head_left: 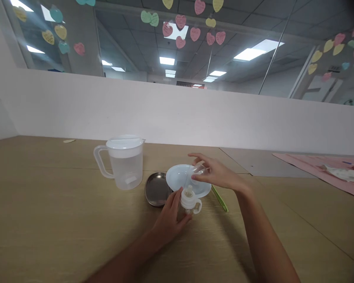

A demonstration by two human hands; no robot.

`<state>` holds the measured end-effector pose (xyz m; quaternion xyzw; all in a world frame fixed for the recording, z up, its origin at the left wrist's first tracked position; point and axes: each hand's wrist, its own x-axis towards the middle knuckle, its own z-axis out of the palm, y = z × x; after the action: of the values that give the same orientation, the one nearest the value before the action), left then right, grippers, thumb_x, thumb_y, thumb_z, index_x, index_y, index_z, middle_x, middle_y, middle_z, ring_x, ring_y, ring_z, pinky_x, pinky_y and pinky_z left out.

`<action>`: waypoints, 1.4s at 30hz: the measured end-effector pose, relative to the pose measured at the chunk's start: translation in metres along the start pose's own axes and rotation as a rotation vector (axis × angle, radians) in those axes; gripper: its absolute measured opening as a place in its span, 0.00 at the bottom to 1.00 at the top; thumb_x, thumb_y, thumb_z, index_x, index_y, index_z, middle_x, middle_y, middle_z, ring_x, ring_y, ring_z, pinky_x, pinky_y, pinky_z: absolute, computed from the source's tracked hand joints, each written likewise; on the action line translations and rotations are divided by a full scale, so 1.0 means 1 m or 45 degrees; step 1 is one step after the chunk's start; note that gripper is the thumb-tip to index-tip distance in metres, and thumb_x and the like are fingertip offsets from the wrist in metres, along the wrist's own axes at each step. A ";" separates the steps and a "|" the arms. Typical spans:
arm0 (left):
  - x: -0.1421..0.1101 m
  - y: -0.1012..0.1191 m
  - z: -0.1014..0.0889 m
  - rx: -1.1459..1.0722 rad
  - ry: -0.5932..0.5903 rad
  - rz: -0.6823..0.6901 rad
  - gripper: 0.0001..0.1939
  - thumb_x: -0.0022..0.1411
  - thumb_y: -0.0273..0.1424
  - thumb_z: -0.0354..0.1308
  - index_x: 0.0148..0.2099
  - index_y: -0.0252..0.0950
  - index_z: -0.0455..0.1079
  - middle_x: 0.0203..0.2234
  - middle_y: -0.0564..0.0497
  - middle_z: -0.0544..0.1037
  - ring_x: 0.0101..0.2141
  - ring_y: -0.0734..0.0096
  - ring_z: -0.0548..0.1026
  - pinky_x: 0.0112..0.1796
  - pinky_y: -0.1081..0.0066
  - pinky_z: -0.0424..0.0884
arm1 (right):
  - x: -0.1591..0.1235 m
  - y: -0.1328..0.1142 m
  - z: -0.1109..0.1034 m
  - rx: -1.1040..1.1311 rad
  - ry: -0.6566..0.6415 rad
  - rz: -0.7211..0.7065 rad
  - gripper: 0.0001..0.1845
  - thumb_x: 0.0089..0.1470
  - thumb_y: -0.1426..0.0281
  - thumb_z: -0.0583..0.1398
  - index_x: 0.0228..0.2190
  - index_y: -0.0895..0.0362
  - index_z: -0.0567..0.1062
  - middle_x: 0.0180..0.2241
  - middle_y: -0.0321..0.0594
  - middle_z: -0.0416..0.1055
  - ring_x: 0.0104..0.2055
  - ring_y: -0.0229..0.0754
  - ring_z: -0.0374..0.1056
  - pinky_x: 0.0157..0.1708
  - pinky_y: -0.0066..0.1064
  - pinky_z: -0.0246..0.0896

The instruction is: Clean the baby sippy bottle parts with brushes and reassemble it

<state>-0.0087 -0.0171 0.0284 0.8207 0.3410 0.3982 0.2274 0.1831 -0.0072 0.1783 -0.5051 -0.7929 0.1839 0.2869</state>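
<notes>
My left hand (174, 214) is wrapped round a baby bottle (189, 201) with a white collar, a pale teat and a white side handle. The bottle is upright just in front of a white bowl (177, 173). Over the bowl, my right hand (214, 171) grips a clear bottle cap (200, 169) between thumb and fingers. A shallow metal dish (156, 190) sits left of the bowl, partly behind my left fingers. To the bowl's right lies a thin green handle (220, 199), its other end hidden.
A translucent lidded pitcher (126, 165) stands at the left on the wooden table (61, 220). At the far right, a pink cloth (306, 163) carries a white item. A white wall (165, 114) rises behind the table, with a window above bearing several heart-shaped notes.
</notes>
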 end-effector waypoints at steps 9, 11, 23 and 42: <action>0.000 -0.001 -0.003 0.064 -0.042 -0.001 0.35 0.59 0.38 0.53 0.64 0.39 0.42 0.56 0.41 0.58 0.55 0.56 0.59 0.53 0.56 0.59 | 0.033 0.064 0.036 -0.363 -0.461 0.308 0.28 0.50 0.61 0.59 0.50 0.61 0.65 0.40 0.46 0.71 0.40 0.45 0.67 0.39 0.31 0.60; 0.000 0.000 -0.003 0.031 -0.048 -0.011 0.36 0.58 0.38 0.54 0.64 0.40 0.42 0.56 0.41 0.58 0.55 0.56 0.59 0.52 0.56 0.60 | 0.031 0.060 0.030 -0.345 -0.389 0.302 0.25 0.52 0.63 0.58 0.49 0.61 0.66 0.39 0.46 0.71 0.39 0.44 0.67 0.39 0.31 0.60; 0.006 0.006 -0.009 -0.137 0.014 -0.155 0.36 0.49 0.33 0.62 0.59 0.40 0.53 0.52 0.44 0.66 0.51 0.56 0.66 0.51 0.55 0.61 | -0.001 -0.033 0.035 -0.476 -0.415 0.178 0.17 0.42 0.63 0.63 0.34 0.61 0.74 0.34 0.46 0.71 0.36 0.46 0.66 0.29 0.29 0.57; 0.005 0.008 -0.009 -0.217 -0.132 -0.231 0.42 0.50 0.36 0.62 0.63 0.41 0.47 0.53 0.43 0.65 0.49 0.56 0.67 0.42 0.62 0.69 | -0.002 -0.009 0.006 -0.041 -0.407 -0.160 0.06 0.49 0.69 0.58 0.30 0.58 0.74 0.33 0.37 0.71 0.34 0.38 0.65 0.31 0.26 0.58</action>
<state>-0.0108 -0.0178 0.0413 0.7835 0.3666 0.3607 0.3487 0.1735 -0.0126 0.1782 -0.4234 -0.8613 0.2308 0.1601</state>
